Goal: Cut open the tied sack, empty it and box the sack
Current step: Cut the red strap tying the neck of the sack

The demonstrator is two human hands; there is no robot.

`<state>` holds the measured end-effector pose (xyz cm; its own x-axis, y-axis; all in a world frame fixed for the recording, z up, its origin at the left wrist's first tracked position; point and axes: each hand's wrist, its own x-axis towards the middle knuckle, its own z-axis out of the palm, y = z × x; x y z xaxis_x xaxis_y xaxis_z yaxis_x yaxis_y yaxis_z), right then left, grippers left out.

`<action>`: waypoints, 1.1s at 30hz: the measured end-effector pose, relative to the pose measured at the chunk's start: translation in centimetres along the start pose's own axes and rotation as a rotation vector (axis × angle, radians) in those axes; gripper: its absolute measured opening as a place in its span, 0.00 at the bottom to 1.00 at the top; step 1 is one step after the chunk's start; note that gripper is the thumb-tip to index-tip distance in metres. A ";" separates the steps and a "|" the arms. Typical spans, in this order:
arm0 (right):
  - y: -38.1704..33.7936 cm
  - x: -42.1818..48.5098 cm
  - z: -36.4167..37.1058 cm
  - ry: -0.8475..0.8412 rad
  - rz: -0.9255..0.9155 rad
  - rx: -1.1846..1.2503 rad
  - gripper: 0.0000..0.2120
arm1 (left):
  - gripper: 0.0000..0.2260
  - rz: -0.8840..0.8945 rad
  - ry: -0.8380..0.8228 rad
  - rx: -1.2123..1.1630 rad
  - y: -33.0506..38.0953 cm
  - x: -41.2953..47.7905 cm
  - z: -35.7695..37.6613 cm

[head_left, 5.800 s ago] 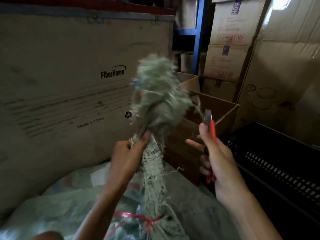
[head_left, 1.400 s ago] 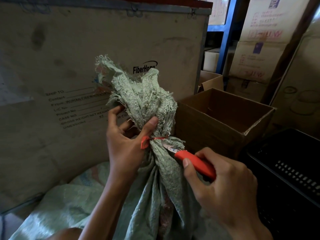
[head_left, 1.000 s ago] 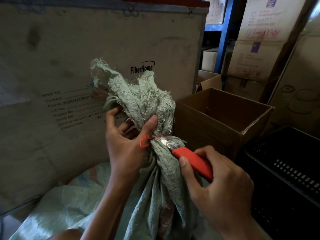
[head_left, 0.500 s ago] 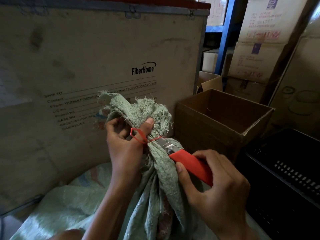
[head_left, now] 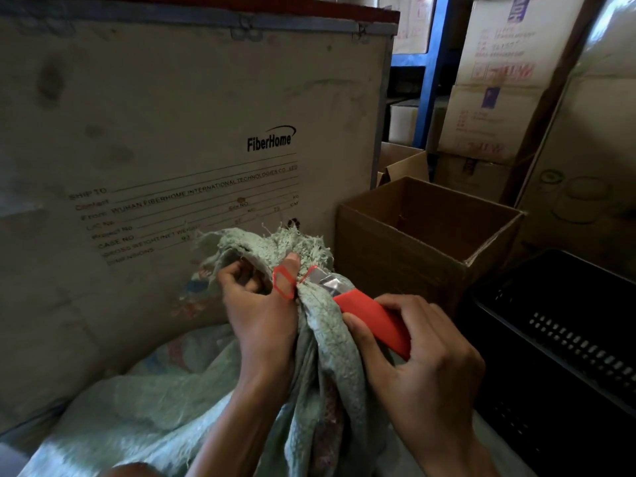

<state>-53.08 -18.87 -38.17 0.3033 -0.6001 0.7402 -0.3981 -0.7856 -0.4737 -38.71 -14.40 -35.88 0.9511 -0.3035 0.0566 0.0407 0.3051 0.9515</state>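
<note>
A pale green woven sack (head_left: 161, 404) fills the lower middle, its frayed neck bunched upward. My left hand (head_left: 261, 315) grips the neck just below the fringe, thumb up, with a loop of red tie string (head_left: 284, 287) around the thumb. My right hand (head_left: 420, 366) holds a red utility knife (head_left: 373, 323); its metal blade lies against the neck at the red tie. An open brown cardboard box (head_left: 406, 256) stands just right of the sack.
A large wooden crate (head_left: 165, 115) printed FiberHome stands close behind the sack. A black slotted plastic crate (head_left: 564, 342) sits at the right. Stacked cartons (head_left: 495, 84) and a blue rack post (head_left: 430, 63) stand behind the open box.
The sack neck has dropped lower and its frayed top has slumped. The red tie has loosened into a loop around my left thumb. The knife blade stays at the tie.
</note>
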 end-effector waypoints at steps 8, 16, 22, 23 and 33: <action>0.9 0.8 0.4 -0.026 0.063 -0.058 0.18 | 0.20 -0.038 -0.026 0.083 -2.0 0.1 0.2; 4.0 0.7 1.0 -0.085 0.125 -0.221 0.20 | 0.19 0.049 -0.105 0.271 -2.5 2.5 -1.3; 7.7 3.1 -2.1 -0.044 0.254 -0.121 0.18 | 0.21 -0.047 -0.087 0.249 -2.2 4.4 -3.3; 7.7 3.0 -2.0 -0.056 0.265 -0.116 0.18 | 0.22 -0.087 -0.111 0.226 -2.2 4.3 -3.2; 12.5 -6.3 6.9 -0.411 0.499 -0.120 0.14 | 0.25 -0.140 -0.399 0.333 -4.0 2.9 -2.0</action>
<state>-54.00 -25.98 -52.03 0.3536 -0.9155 0.1919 -0.6634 -0.3900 -0.6386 -35.47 -14.71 -40.16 0.7507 -0.6600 -0.0287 -0.0021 -0.0458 0.9989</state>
